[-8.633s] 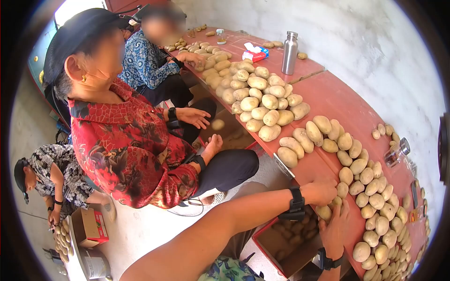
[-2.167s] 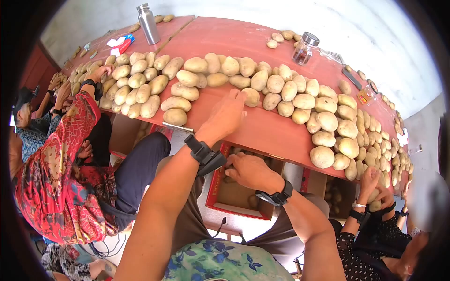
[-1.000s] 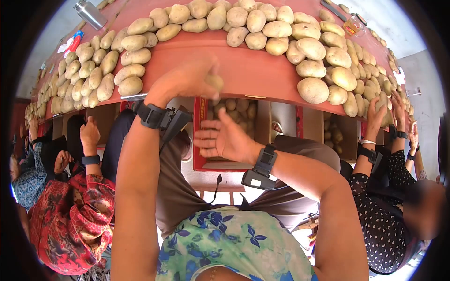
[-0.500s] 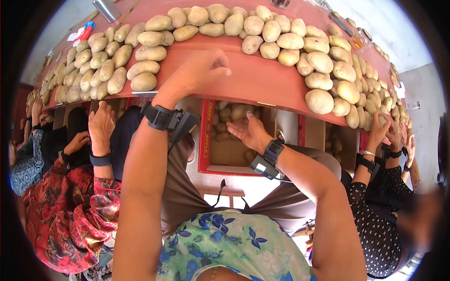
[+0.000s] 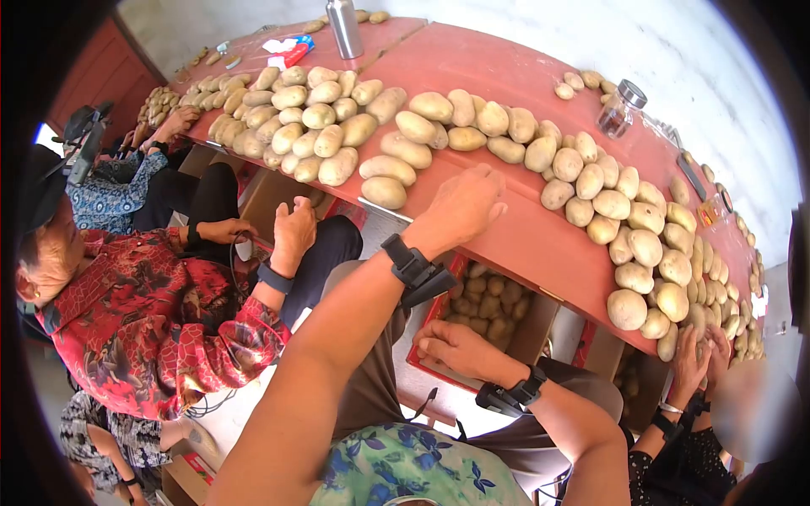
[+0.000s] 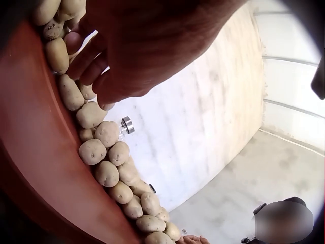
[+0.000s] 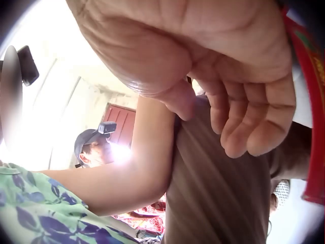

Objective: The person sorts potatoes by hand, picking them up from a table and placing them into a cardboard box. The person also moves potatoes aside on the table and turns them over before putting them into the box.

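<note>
The left hand (image 5: 464,211) is held narrow, loosely bent and empty, potatoes (image 5: 466,138) too numerous to count beyond it; the right hand (image 5: 464,347), likewise empty, is held near one box (image 5: 540,335).

Potatoes (image 5: 645,249), pale yellow-brown, whole and skin-on, oval to roundish. On the red table (image 5: 527,232), a dense layer lies at left and another, partly stacked, at right; a curved band along the far side links the two. Near the left layer, several elongated specimens lie on their sides, one behind another. Below, others lie loose in the box (image 5: 540,327).
</note>
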`<state>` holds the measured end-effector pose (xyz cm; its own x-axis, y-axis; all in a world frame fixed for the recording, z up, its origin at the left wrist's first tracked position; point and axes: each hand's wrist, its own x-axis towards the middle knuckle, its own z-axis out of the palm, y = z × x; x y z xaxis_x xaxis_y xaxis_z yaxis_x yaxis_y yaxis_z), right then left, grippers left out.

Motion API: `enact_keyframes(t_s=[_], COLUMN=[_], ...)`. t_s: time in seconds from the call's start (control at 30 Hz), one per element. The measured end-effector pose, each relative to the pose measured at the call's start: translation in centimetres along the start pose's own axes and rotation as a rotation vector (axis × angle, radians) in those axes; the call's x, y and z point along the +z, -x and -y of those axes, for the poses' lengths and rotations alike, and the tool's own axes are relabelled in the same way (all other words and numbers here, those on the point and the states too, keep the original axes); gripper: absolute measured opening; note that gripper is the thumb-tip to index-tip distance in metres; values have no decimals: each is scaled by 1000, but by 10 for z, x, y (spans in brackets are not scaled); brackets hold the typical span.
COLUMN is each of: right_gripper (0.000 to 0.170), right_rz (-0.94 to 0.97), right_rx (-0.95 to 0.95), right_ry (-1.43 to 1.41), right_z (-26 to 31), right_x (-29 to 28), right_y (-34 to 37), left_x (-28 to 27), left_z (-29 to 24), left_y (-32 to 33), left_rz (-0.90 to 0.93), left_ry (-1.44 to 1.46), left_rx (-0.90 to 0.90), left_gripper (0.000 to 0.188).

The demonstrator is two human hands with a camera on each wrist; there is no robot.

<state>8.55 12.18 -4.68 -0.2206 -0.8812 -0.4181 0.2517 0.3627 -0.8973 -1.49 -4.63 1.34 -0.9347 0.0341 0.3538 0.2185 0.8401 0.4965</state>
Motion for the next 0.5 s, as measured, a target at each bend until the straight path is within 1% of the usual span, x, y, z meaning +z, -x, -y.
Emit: enact_keyframes(t_s=[0.03, 0.13, 0.17, 0.27, 0.37, 0.47, 0.5], right_gripper=[27, 26, 26, 28, 27, 24, 24], right_rz=[3, -73, -67, -53, -43, -75, -90], right_rx=[-20, -179, -186, -197, -187, -188, -200], right_ry=[63, 278, 306, 367, 375, 369, 355], right_z=[0, -2, -1, 0, 2, 16, 18], right_x=[1, 3, 3, 2, 3, 0, -2], right_y=[0, 2, 4, 9, 9, 5, 1], left_x=[-2, -14, -18, -21, -40, -64, -68], left_z=[1, 1, 2, 21, 49, 73, 79], left_y=[0, -2, -3, -5, -3, 5, 8], left_rz=[-46, -148, -174, -318, -453, -399, -350], left_ry=[-34, -68, -65, -49, -152, -114, -119], left_rx=[-8, -60, -82, -66, -100, -387, -436], left_gripper=[25, 23, 22, 19, 20, 28, 30])
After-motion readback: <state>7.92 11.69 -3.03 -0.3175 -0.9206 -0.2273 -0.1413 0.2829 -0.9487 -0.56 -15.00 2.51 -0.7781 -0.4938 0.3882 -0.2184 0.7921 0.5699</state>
